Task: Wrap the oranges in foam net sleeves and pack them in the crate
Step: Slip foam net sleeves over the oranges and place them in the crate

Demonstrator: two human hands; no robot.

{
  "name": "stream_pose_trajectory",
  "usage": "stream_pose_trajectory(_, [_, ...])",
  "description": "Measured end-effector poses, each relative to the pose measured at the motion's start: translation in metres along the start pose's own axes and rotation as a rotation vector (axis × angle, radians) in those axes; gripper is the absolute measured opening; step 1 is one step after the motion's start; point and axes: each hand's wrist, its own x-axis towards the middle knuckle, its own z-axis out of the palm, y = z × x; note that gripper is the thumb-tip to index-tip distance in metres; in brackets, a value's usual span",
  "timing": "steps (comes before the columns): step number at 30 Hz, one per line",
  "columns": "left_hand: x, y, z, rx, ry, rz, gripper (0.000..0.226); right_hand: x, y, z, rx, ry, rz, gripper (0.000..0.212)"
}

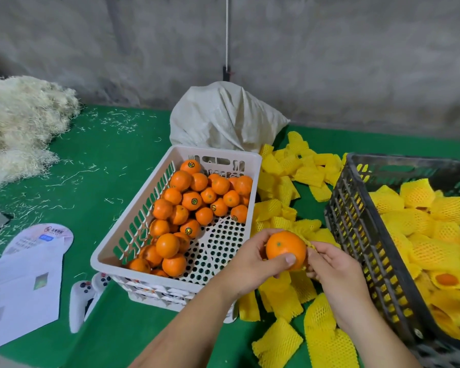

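my left hand (252, 257) grips one orange (284, 249), thumb across its front, fingers curled behind it. my right hand (329, 264) pinches the edge of a yellow foam net sleeve (307, 244) touching the right side of that orange; the sleeve covers only the far right edge of the fruit, most of the skin is bare. both hands are above the green table (112, 328), between the two crates.

white crate (133, 221) on the left: loose unwrapped oranges (191, 200) piled toward its far and left parts, perforated floor showing at the near right corner. dark crate (356, 235) on the right: wrapped oranges (420, 224) in yellow netting, one with orange skin showing through an open sleeve end.

spare sleeves (284, 187) lie scattered on the table between and in front of the crates.

also on the table: white woven sack (223, 120) behind the white crate, heap of pale wood wool (21, 123) far left, printed papers (24, 277), a white game controller (83, 298) just beside the white crate.
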Motion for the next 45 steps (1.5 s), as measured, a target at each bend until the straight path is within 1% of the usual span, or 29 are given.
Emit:
stream_pose_trajectory(2, [0.0,-0.003,0.0,0.038,0.014,0.054,0.067,-0.006,-0.006,0.0,0.008,0.004,-0.044,0.012])
stream_pose_trajectory(5, [-0.001,-0.005,-0.001,0.027,-0.003,0.08,0.087,-0.012,-0.016,0.002,-0.067,-0.017,-0.144,0.01])
stream_pose_trajectory(6, [0.0,-0.006,-0.001,0.027,0.007,0.087,0.087,-0.015,-0.019,0.003,-0.086,-0.034,-0.174,0.01])
stream_pose_trajectory(10, [0.003,-0.011,-0.003,-0.088,0.071,0.089,0.07,-0.022,-0.027,0.014,-0.109,-0.126,-0.278,0.01])
stream_pose_trajectory(12, [0.004,-0.012,-0.008,-0.149,0.02,0.05,0.065,-0.021,-0.028,0.018,-0.135,-0.128,-0.312,0.012])
stream_pose_trajectory(15, [0.006,-0.017,-0.011,-0.143,-0.042,0.043,0.072,-0.015,-0.028,0.019,-0.199,-0.078,-0.309,0.021])
stream_pose_trajectory(17, [0.008,-0.019,-0.006,-0.121,-0.005,0.094,0.069,-0.01,-0.028,0.015,-0.247,-0.041,-0.299,0.021])
stream_pose_trajectory(19, [0.009,-0.021,-0.001,-0.141,0.048,0.127,0.072,-0.009,-0.029,0.013,-0.307,-0.039,-0.328,0.019])
stream_pose_trajectory(21, [0.01,-0.022,0.001,-0.172,0.087,0.166,0.072,-0.012,-0.032,0.015,-0.398,-0.066,-0.419,0.018])
stream_pose_trajectory(23, [0.012,-0.022,0.001,-0.167,0.124,0.204,0.067,-0.015,-0.033,0.019,-0.481,-0.078,-0.53,0.019])
stream_pose_trajectory(25, [0.011,-0.022,0.001,-0.159,0.162,0.201,0.065,-0.015,-0.033,0.022,-0.472,-0.039,-0.564,0.019])
stream_pose_trajectory(27, [0.01,-0.021,0.0,-0.167,0.181,0.175,0.066,-0.015,-0.031,0.023,-0.412,0.02,-0.522,0.025])
stream_pose_trajectory(29, [0.01,-0.021,-0.004,-0.175,0.138,0.162,0.069,-0.015,-0.029,0.025,-0.351,0.012,-0.467,0.033])
stream_pose_trajectory(31, [0.009,-0.022,-0.01,-0.203,0.011,0.145,0.077,-0.015,-0.028,0.028,-0.357,0.006,-0.503,0.027])
stream_pose_trajectory(33, [0.008,-0.024,-0.013,-0.186,-0.098,0.14,0.089,-0.011,-0.028,0.025,-0.425,0.067,-0.568,0.022])
stream_pose_trajectory(34, [0.008,-0.026,-0.013,-0.166,-0.12,0.143,0.093,-0.009,-0.028,0.022,-0.465,0.093,-0.582,0.022])
stream_pose_trajectory(36, [0.008,-0.027,-0.01,-0.175,-0.085,0.152,0.092,-0.007,-0.031,0.017,-0.519,0.059,-0.576,0.032])
stream_pose_trajectory(38, [0.009,-0.027,-0.008,-0.205,0.011,0.164,0.087,-0.01,-0.034,0.016,-0.566,-0.036,-0.576,0.046])
stream_pose_trajectory(39, [0.01,-0.027,-0.007,-0.194,0.059,0.174,0.084,-0.012,-0.034,0.016,-0.592,-0.053,-0.597,0.048])
stream_pose_trajectory(40, [0.01,-0.027,-0.007,-0.182,0.088,0.187,0.08,-0.012,-0.034,0.017,-0.605,-0.04,-0.629,0.044])
stream_pose_trajectory(42, [0.009,-0.025,-0.006,-0.191,0.096,0.215,0.075,-0.01,-0.033,0.017,-0.596,0.051,-0.673,0.029])
stream_pose_trajectory(44, [0.007,-0.022,-0.002,-0.191,0.106,0.247,0.072,-0.009,-0.033,0.017,-0.567,0.138,-0.66,0.021])
stream_pose_trajectory(45, [0.006,-0.021,0.0,-0.176,0.133,0.264,0.071,-0.01,-0.033,0.019,-0.556,0.15,-0.666,0.019])
